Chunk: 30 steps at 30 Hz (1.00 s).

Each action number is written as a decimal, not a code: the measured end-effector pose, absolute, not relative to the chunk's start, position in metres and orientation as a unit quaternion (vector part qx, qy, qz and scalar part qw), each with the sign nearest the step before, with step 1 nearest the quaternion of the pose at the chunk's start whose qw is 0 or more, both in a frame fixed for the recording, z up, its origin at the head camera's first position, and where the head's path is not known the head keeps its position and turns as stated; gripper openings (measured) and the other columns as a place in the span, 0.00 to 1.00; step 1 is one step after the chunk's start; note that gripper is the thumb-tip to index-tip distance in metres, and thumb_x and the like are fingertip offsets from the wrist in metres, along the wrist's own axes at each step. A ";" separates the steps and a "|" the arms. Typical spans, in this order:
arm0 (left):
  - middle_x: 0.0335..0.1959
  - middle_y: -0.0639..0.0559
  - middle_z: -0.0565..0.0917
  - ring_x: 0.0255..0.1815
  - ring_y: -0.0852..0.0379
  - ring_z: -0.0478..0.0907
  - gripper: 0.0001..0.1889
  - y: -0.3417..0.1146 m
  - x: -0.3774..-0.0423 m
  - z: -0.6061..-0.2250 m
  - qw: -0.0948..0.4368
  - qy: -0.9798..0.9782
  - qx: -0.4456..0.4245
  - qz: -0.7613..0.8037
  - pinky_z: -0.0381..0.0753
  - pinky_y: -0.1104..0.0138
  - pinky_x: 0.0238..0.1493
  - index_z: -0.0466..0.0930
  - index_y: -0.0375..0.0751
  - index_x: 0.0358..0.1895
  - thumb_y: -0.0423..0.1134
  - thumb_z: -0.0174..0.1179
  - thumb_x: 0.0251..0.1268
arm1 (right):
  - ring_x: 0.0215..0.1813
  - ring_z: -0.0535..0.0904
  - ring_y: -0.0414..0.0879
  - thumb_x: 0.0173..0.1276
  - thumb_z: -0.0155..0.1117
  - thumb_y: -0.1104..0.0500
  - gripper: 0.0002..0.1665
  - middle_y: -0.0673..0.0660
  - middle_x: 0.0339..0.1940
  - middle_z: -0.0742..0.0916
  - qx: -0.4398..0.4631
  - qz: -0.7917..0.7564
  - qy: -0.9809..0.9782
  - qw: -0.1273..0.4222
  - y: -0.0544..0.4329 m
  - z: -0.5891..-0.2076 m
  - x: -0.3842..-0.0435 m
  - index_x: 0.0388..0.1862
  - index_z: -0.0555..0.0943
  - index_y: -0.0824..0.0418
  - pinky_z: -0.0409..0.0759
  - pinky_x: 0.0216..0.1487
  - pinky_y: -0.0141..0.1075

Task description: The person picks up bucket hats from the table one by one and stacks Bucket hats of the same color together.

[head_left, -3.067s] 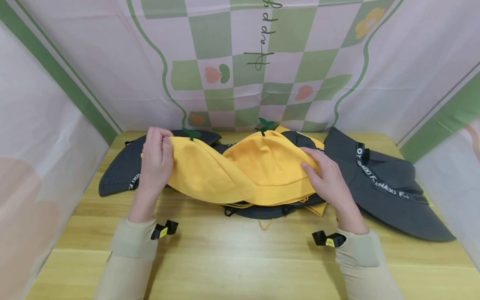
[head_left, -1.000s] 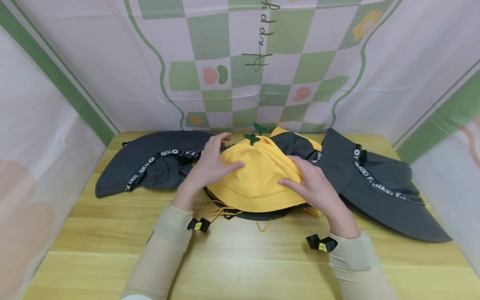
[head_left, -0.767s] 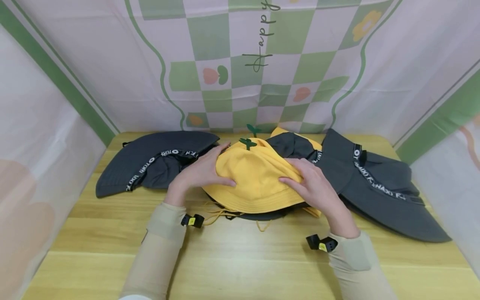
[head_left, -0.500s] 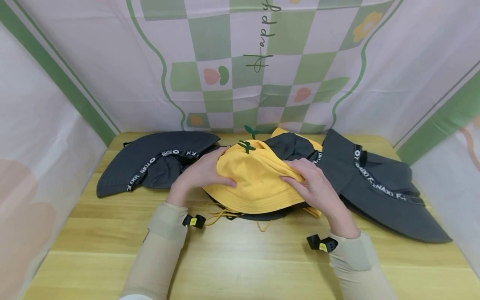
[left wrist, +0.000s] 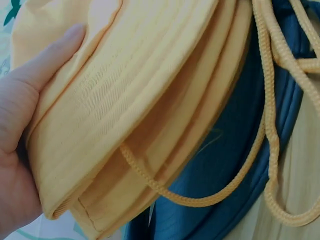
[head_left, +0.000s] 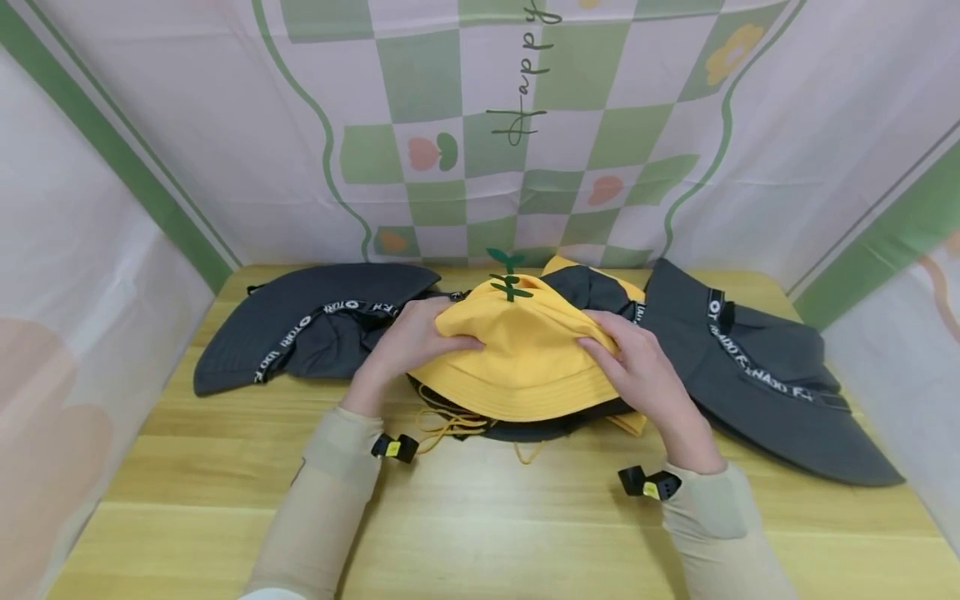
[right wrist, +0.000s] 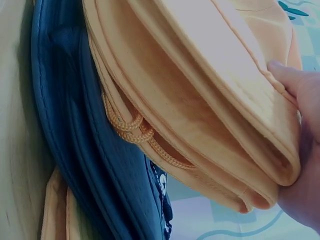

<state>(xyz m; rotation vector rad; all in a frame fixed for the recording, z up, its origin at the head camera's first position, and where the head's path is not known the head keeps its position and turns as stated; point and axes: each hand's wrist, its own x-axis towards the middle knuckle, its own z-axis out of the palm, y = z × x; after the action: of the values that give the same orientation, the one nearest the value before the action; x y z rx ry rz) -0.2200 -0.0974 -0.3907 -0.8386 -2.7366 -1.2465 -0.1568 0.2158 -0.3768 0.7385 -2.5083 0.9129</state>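
In the head view, the yellow hat (head_left: 525, 367) sits at the middle of the counter (head_left: 480, 525), above a dark hat (head_left: 532, 431). The left hand (head_left: 412, 342) and the right hand (head_left: 641, 362) grip its two sides, thumbs on the front face; the other fingers are largely hidden behind the cloth. Three seconds earlier two yellow crowns were spread side by side, with the left hand far out over the left dark hat (head_left: 240, 337); now the front sprout (head_left: 512, 288) stands before the rear sprout (head_left: 506, 259), and the second yellow crown is mostly covered. The crown points away toward the checked cloth (head_left: 495, 142), the brim toward the person, and the long axis runs left to right. The right dark hat (head_left: 765, 375) lies beside the pile.

In the left wrist view, the thumb presses the hat above its brim, which slants across the picture; the hand is cut off by the edge. A yellow cord (left wrist: 200, 201) loops below stacked yellow brims.

In the right wrist view, the thumb holds the hat's folded edge, the remaining fingers out of sight. Several brim layers hang open, and how many hats they belong to is hard to tell.
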 end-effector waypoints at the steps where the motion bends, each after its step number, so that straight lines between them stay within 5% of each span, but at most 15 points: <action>1: 0.28 0.57 0.82 0.29 0.59 0.75 0.18 -0.096 -0.219 -0.391 0.018 -0.877 -0.264 -0.401 0.75 0.66 0.33 0.82 0.49 0.34 0.56 0.75 0.51 | 0.50 0.85 0.53 0.71 0.63 0.67 0.19 0.61 0.52 0.88 0.258 0.323 -0.892 0.183 0.216 -0.377 -0.157 0.60 0.80 0.64 0.77 0.51 0.32; 8: 0.30 0.55 0.84 0.28 0.61 0.75 0.14 -0.091 -0.217 -0.393 0.044 -0.880 -0.247 -0.403 0.73 0.68 0.32 0.84 0.47 0.35 0.52 0.74 0.55 | 0.52 0.83 0.53 0.76 0.57 0.63 0.20 0.61 0.55 0.86 0.245 0.327 -0.901 0.144 0.220 -0.378 -0.158 0.65 0.75 0.63 0.78 0.52 0.48; 15: 0.19 0.56 0.77 0.18 0.59 0.67 0.10 -0.089 -0.215 -0.387 0.045 -0.882 -0.256 -0.393 0.67 0.68 0.27 0.84 0.53 0.35 0.54 0.66 0.63 | 0.57 0.80 0.58 0.78 0.55 0.52 0.25 0.63 0.58 0.84 0.198 0.322 -0.920 0.100 0.226 -0.378 -0.160 0.68 0.72 0.62 0.76 0.57 0.55; 23: 0.35 0.56 0.87 0.21 0.60 0.71 0.13 -0.100 -0.214 -0.377 0.040 -0.885 -0.252 -0.389 0.71 0.67 0.32 0.84 0.54 0.49 0.53 0.64 0.66 | 0.67 0.73 0.64 0.78 0.51 0.40 0.36 0.67 0.68 0.77 0.134 0.318 -0.939 -0.002 0.229 -0.375 -0.163 0.75 0.64 0.60 0.70 0.65 0.60; 30: 0.37 0.56 0.86 0.26 0.59 0.74 0.13 -0.114 -0.215 -0.373 0.046 -0.886 -0.258 -0.382 0.73 0.66 0.36 0.82 0.53 0.52 0.51 0.62 0.69 | 0.67 0.74 0.63 0.82 0.42 0.40 0.35 0.66 0.68 0.78 0.154 0.291 -0.944 -0.040 0.234 -0.369 -0.174 0.74 0.66 0.62 0.71 0.65 0.59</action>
<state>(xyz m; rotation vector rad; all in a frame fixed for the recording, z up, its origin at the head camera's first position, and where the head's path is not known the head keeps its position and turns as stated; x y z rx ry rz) -0.2146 -0.1138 -0.3732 -0.7873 -2.7060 -1.1666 -0.1744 0.2337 -0.3694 0.4967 -3.0423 0.9371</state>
